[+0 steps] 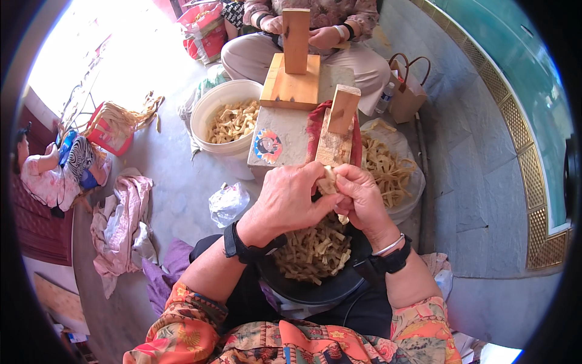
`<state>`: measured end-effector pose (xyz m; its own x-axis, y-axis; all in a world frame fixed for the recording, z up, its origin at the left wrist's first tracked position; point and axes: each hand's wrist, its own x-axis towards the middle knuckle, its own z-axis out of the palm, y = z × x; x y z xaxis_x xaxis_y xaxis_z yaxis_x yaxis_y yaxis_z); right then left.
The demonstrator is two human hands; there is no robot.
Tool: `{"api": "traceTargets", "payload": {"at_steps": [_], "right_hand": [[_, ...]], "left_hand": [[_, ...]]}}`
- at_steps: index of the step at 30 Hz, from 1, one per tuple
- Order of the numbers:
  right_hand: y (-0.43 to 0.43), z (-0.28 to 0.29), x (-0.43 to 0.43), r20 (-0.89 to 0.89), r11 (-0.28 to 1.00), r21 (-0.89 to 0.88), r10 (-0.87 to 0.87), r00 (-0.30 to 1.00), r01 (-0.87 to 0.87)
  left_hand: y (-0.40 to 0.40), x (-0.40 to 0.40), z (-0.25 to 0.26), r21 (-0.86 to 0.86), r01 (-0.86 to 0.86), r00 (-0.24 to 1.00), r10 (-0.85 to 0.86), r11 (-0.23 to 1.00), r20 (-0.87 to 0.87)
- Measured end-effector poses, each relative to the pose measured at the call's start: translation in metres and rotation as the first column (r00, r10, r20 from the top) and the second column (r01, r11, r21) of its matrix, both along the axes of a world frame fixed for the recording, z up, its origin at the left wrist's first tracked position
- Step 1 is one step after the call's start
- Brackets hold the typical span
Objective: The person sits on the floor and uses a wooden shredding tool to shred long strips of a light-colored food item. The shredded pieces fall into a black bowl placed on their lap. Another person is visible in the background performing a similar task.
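Between my left hand and my right hand is a short pale dried strip, pinched by the fingers of both. My hands meet at the near end of a wooden stand with an upright block, which rests on a red cloth. Directly below them, a dark basin in my lap holds a heap of cut strip pieces. My fingers hide part of the held strip.
A white bucket of pieces stands left of a stone block bearing another wooden stand. Longer strips fill a plastic bag at right. A person sits opposite; another person sits far left, near a red basket.
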<state>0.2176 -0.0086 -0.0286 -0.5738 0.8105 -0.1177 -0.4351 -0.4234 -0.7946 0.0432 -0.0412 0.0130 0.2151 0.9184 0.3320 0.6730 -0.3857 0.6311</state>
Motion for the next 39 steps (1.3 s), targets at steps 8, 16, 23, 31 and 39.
{"api": "traceTargets", "payload": {"at_steps": [8, 16, 23, 31, 39], "right_hand": [[0.003, 0.003, 0.000, 0.270, 0.984, 0.169, 0.000, 0.963, -0.047], [0.005, 0.007, 0.009, 0.207, 0.943, 0.326, -0.136, 0.969, 0.062], [0.007, 0.026, 0.038, 0.405, 0.860, 0.510, -0.231, 0.885, -0.009], [0.002, 0.010, 0.016, 0.506, 0.877, 0.463, -0.140, 0.851, -0.131], [0.025, 0.004, 0.037, 0.647, 0.804, 0.546, -0.227, 0.728, -0.235]], "left_hand": [[0.009, -0.005, -0.002, -0.224, 0.032, 0.999, -0.031, 0.974, 0.008], [0.017, -0.020, -0.011, -0.488, 0.591, 0.527, 0.150, 0.642, 0.836], [0.011, -0.033, -0.012, -0.481, 0.610, 0.573, 0.068, 0.630, 0.817], [0.006, -0.005, -0.017, -0.012, 0.234, 0.966, -0.234, 0.972, -0.114], [0.034, -0.021, -0.037, -0.233, 0.357, 0.931, -0.366, 0.905, 0.005]]}}
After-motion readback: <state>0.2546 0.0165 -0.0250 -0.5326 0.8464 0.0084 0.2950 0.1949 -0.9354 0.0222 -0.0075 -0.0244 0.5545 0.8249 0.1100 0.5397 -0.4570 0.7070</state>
